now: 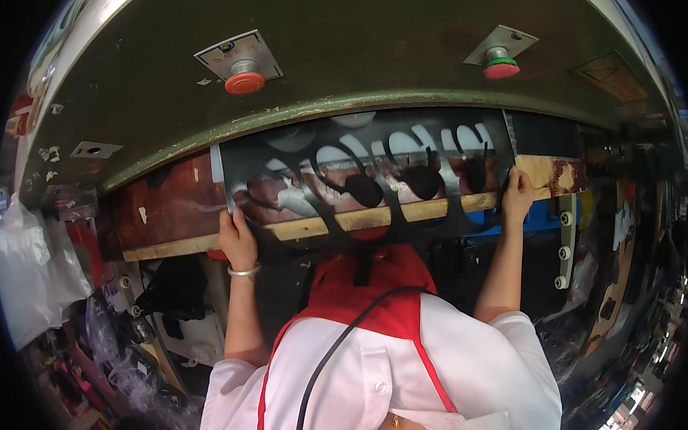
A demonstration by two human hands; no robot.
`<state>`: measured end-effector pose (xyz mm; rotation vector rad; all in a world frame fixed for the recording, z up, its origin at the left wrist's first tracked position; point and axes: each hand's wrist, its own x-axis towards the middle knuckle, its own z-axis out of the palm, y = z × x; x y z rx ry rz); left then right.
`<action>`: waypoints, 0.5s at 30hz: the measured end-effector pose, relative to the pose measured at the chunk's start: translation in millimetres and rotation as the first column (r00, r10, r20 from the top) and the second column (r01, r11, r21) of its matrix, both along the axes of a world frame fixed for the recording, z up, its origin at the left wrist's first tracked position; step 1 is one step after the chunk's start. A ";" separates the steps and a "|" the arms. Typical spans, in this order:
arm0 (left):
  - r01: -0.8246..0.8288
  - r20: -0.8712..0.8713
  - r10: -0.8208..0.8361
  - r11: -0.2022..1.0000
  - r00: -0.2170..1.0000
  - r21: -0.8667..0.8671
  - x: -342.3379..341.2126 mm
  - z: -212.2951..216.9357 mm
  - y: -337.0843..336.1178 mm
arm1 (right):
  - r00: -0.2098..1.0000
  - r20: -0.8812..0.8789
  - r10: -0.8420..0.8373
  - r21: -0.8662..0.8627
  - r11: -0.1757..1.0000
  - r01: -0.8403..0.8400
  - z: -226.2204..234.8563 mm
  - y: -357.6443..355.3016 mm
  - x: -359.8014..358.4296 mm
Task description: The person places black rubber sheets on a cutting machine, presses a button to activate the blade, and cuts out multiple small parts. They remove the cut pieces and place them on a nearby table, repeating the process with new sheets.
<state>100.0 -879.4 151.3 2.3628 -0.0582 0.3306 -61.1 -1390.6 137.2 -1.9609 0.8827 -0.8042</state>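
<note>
A thin dark metal sheet [405, 209] with several rounded cut-outs lies across the bed of a large olive-green press machine [342, 40]. My left hand [238, 238], with a silver bangle on the wrist, grips the sheet's lower left corner. My right hand [517, 194] holds its right edge. The sheet rests on a pale wooden strip [313, 227] that runs along the front of the bed. My white shirt and red apron fill the lower middle of the view.
A red round button [245, 82] and a red-and-green button [501, 68] sit on the machine's front. A white plastic bag [31, 272] hangs at the left. A white bracket with rollers [564, 238] stands at the right. Clutter lines the floor on both sides.
</note>
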 end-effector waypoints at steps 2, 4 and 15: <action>-0.018 -0.089 0.011 0.997 0.996 -0.077 -16.5 0.8 5.5 | 0.977 -0.144 -0.160 0.002 0.987 0.162 11.8 13.9 -15.7; 0.019 -0.160 -0.052 0.979 0.986 -0.204 -38.1 6.4 13.8 | 0.888 -0.335 -0.316 -0.070 0.948 0.311 32.0 36.8 -16.9; -0.005 -0.455 -0.007 1.000 0.890 -0.025 -120.7 26.5 35.0 | 0.825 -0.180 0.536 -0.394 0.729 -0.560 53.0 240.4 87.0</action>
